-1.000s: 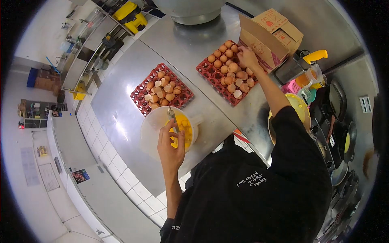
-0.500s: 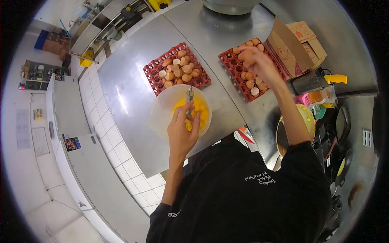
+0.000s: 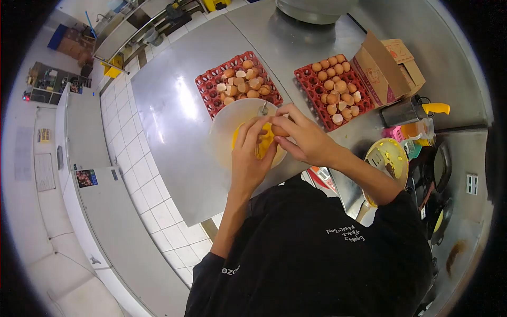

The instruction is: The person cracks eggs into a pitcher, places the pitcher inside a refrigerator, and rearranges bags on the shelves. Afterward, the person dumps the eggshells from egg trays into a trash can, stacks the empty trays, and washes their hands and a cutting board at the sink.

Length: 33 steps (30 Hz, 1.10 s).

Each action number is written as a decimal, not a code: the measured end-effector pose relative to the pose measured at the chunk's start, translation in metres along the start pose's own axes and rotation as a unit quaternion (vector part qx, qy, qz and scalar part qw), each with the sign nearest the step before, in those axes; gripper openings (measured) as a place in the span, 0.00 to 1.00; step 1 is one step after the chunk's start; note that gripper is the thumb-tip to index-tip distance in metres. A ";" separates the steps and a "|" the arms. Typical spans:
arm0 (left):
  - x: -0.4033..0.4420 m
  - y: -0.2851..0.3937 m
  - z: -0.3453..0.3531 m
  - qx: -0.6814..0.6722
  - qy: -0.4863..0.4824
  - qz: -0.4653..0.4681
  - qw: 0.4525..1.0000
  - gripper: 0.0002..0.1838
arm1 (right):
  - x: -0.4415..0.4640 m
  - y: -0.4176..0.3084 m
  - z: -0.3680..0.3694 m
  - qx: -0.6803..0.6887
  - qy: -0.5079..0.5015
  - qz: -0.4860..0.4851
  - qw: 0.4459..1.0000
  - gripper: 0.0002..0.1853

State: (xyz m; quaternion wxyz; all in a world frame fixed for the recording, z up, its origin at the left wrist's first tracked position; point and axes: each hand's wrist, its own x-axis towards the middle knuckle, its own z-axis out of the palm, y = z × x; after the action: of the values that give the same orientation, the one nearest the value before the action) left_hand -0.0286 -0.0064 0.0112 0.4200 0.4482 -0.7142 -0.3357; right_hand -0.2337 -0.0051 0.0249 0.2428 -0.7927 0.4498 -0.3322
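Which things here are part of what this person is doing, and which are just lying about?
Likely part of the job:
egg in the right hand
bowl below
metal-handled tool in the bowl
red tray nearest the bowl
farther red tray

Seemingly just lying about:
cardboard box
smeared pan
yellow handle

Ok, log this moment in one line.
right hand: holds egg | left hand: beside egg | bowl: below hands, yolk inside

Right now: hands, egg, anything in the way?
Right hand holds brown egg over bowl. Left hand close beside egg, contact unclear. Metal utensil in bowl, might obstruct.
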 end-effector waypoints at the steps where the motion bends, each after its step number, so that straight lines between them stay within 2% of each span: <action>1: 0.002 -0.003 -0.002 -0.009 0.009 0.035 0.999 0.30 | 0.006 -0.004 -0.001 0.062 -0.011 0.025 0.998 0.21; 2: 0.003 -0.005 -0.006 -0.018 0.017 0.070 0.997 0.30 | 0.010 -0.006 -0.001 0.124 -0.020 0.052 0.991 0.21; 3: 0.001 -0.008 -0.010 -0.018 0.019 0.070 0.997 0.30 | 0.013 -0.004 0.000 0.123 -0.021 0.050 0.991 0.21; 4: 0.000 -0.011 -0.015 -0.013 0.013 0.078 0.997 0.27 | 0.018 0.002 0.001 0.256 -0.058 0.134 0.956 0.23; 5: -0.001 -0.013 -0.020 -0.009 0.008 0.085 0.996 0.25 | 0.023 0.006 0.001 0.383 -0.093 0.213 0.894 0.24; 6: 0.000 -0.011 -0.024 -0.008 0.011 0.085 0.996 0.25 | 0.028 0.006 -0.001 0.382 -0.096 0.211 0.894 0.24; 8: 0.001 -0.005 -0.031 -0.006 0.002 0.091 0.996 0.24 | 0.036 0.004 -0.004 0.425 -0.181 0.238 0.855 0.23; 9: 0.000 -0.007 -0.034 -0.004 0.006 0.090 0.996 0.24 | 0.039 0.003 -0.003 0.424 -0.184 0.236 0.854 0.23; 11: -0.003 -0.013 -0.040 0.013 -0.023 0.086 0.996 0.25 | 0.043 0.002 0.000 0.343 -0.198 0.199 0.897 0.19; 15: -0.004 -0.008 -0.052 0.075 -0.016 0.102 0.992 0.25 | 0.045 0.014 0.006 0.296 -0.183 0.138 0.927 0.20; 16: -0.003 -0.006 -0.057 0.158 -0.035 0.116 0.980 0.24 | 0.045 0.009 0.002 0.155 -0.127 0.058 0.978 0.21; 17: -0.002 -0.005 -0.060 0.240 -0.055 0.129 0.961 0.24 | 0.044 0.004 -0.001 0.009 -0.067 -0.024 0.997 0.22; 18: -0.003 -0.003 -0.062 0.240 -0.057 0.127 0.961 0.24 | 0.042 -0.001 -0.004 0.011 -0.068 -0.022 0.997 0.22; 20: -0.004 -0.001 -0.063 0.204 -0.042 0.025 0.978 0.20 | 0.040 -0.006 -0.007 -0.049 -0.074 0.023 0.996 0.25; 21: -0.004 -0.001 -0.065 0.204 -0.045 0.027 0.978 0.20 | 0.041 -0.005 -0.005 -0.049 -0.072 0.026 0.996 0.25; 23: 0.000 -0.001 -0.058 0.024 0.021 -0.041 0.999 0.21 | 0.037 0.003 -0.007 -0.118 0.000 -0.085 0.989 0.26; 24: 0.003 -0.003 -0.050 0.008 0.004 -0.028 1.000 0.21 | 0.033 0.005 -0.007 -0.136 0.009 -0.068 0.988 0.26; 26: 0.000 -0.008 -0.035 -0.105 0.009 -0.086 0.991 0.25 | 0.027 0.003 0.002 0.151 0.001 -0.010 0.988 0.27; 28: 0.007 0.001 -0.027 -0.123 -0.042 -0.082 0.988 0.28 | 0.019 -0.005 -0.003 0.168 0.012 0.024 0.985 0.26; 30: 0.012 0.014 -0.022 -0.008 -0.035 0.016 0.999 0.26 | 0.013 0.000 -0.009 0.193 0.017 0.049 0.980 0.25; 32: 0.007 0.012 -0.019 -0.015 -0.045 -0.002 0.999 0.25 | 0.002 0.020 -0.017 0.232 0.093 0.066 0.966 0.24; 33: 0.004 0.009 -0.019 -0.020 -0.049 -0.023 0.998 0.24 | -0.003 0.036 -0.025 0.197 0.129 0.082 0.968 0.24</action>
State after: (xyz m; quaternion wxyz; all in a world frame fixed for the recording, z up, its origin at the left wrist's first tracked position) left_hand -0.0159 -0.0084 0.0278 0.3854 0.4389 -0.7165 -0.3813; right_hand -0.2735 -0.0218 0.0154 0.3606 -0.6402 0.4664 -0.4925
